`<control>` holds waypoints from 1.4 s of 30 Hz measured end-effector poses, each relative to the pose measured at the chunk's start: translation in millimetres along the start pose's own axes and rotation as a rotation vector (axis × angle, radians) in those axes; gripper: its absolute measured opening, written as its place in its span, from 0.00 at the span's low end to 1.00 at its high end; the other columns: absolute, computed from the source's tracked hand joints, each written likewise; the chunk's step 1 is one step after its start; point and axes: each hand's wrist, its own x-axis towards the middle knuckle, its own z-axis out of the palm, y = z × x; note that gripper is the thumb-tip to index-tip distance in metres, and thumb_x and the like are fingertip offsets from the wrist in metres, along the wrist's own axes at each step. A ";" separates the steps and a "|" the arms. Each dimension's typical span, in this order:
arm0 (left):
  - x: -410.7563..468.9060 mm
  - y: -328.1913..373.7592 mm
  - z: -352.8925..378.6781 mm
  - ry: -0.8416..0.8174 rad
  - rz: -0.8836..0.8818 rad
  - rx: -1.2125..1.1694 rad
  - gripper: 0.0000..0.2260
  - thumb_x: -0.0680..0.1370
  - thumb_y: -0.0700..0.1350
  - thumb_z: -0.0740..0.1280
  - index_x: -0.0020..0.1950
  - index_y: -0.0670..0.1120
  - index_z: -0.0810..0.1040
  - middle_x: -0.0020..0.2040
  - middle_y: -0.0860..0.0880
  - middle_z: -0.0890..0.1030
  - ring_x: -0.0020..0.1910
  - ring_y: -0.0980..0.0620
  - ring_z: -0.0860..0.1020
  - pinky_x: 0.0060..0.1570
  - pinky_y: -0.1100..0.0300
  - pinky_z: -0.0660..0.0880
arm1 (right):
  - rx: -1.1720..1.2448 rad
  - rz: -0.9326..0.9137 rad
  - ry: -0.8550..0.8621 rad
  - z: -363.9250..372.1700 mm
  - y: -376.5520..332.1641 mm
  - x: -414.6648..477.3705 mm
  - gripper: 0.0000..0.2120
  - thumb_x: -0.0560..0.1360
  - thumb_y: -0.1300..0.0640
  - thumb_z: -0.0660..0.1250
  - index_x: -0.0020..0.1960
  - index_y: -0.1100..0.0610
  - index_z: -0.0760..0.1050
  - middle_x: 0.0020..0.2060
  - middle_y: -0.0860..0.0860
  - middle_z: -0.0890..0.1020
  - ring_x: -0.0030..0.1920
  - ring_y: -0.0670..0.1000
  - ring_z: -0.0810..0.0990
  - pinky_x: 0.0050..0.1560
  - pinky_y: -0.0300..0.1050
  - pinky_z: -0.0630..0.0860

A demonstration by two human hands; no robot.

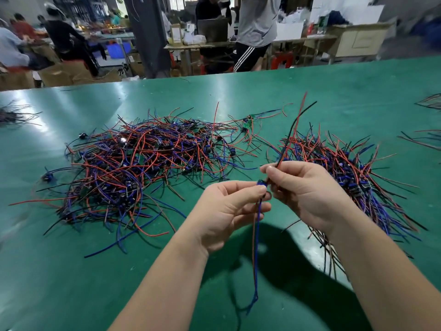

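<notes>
Wires down low: a thin blue and red lead pair (pixel 256 247) dangles loose over the glossy green table mat (pixel 71 271). Above it, the left hand (pixel 229 211) pinches a small dark-blue wired component (pixel 261 182) at its fingertips, held over the mat between two piles. The right hand (pixel 307 194) pinches the black and red lead pair (pixel 296 125) rising from it. The risk, I'd say: tug too hard and a lead could tear off its joint, and a slack pinch drops the part. Beyond sit the big tangled heap of red, blue and black wires (pixel 133 163) and a straighter wire heap (pixel 346 168), where the dangling pair could snag.
</notes>
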 end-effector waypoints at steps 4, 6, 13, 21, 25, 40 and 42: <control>-4.0 0.2 2.0 -0.071 -0.055 0.101 0.07 0.59 0.44 0.74 0.35 0.44 0.82 0.36 0.45 0.84 0.31 0.53 0.83 0.29 0.65 0.76 | 0.043 -0.076 0.153 -9.8 -11.7 3.4 0.09 0.62 0.59 0.69 0.40 0.62 0.79 0.26 0.50 0.79 0.26 0.43 0.73 0.27 0.32 0.71; -6.7 -0.6 3.4 -0.154 -0.080 0.153 0.03 0.60 0.45 0.74 0.32 0.48 0.84 0.35 0.46 0.84 0.31 0.53 0.83 0.30 0.65 0.77 | 0.121 -0.111 0.221 -16.8 -17.2 5.7 0.08 0.63 0.59 0.70 0.40 0.62 0.79 0.27 0.50 0.80 0.26 0.43 0.73 0.28 0.32 0.71; -11.3 0.2 -0.3 -0.330 -0.161 0.258 0.08 0.70 0.37 0.73 0.46 0.47 0.83 0.36 0.51 0.83 0.34 0.54 0.83 0.31 0.67 0.76 | 0.298 -0.070 0.332 -22.8 -15.8 11.3 0.11 0.77 0.56 0.65 0.38 0.58 0.79 0.25 0.48 0.78 0.24 0.41 0.73 0.24 0.30 0.69; -9.5 2.7 3.9 -0.233 0.063 -0.024 0.09 0.68 0.39 0.72 0.39 0.53 0.84 0.41 0.52 0.85 0.36 0.58 0.82 0.28 0.65 0.75 | 0.246 0.212 0.117 -10.5 3.6 15.0 0.11 0.80 0.60 0.58 0.51 0.65 0.77 0.34 0.56 0.82 0.27 0.45 0.78 0.31 0.36 0.77; -1.9 11.4 -3.4 0.015 0.232 -0.408 0.06 0.62 0.41 0.73 0.36 0.51 0.84 0.44 0.51 0.85 0.27 0.62 0.74 0.22 0.71 0.69 | 0.048 0.324 -0.148 -7.3 4.7 5.2 0.08 0.71 0.70 0.65 0.47 0.64 0.80 0.32 0.56 0.83 0.28 0.45 0.80 0.29 0.33 0.77; 5.2 14.6 -22.2 0.087 0.357 -0.797 0.25 0.78 0.55 0.56 0.35 0.41 0.84 0.44 0.41 0.85 0.38 0.45 0.84 0.37 0.58 0.81 | -0.438 0.511 -0.434 -5.0 -2.3 -9.6 0.18 0.67 0.49 0.69 0.44 0.64 0.81 0.26 0.55 0.79 0.21 0.45 0.74 0.19 0.33 0.69; 4.6 19.9 -21.3 0.131 0.366 -0.766 0.21 0.76 0.53 0.62 0.32 0.42 0.83 0.41 0.43 0.85 0.36 0.47 0.84 0.35 0.60 0.81 | -0.281 0.392 -0.177 -4.2 -1.1 -4.0 0.14 0.73 0.54 0.67 0.53 0.64 0.77 0.25 0.55 0.78 0.20 0.46 0.73 0.19 0.34 0.69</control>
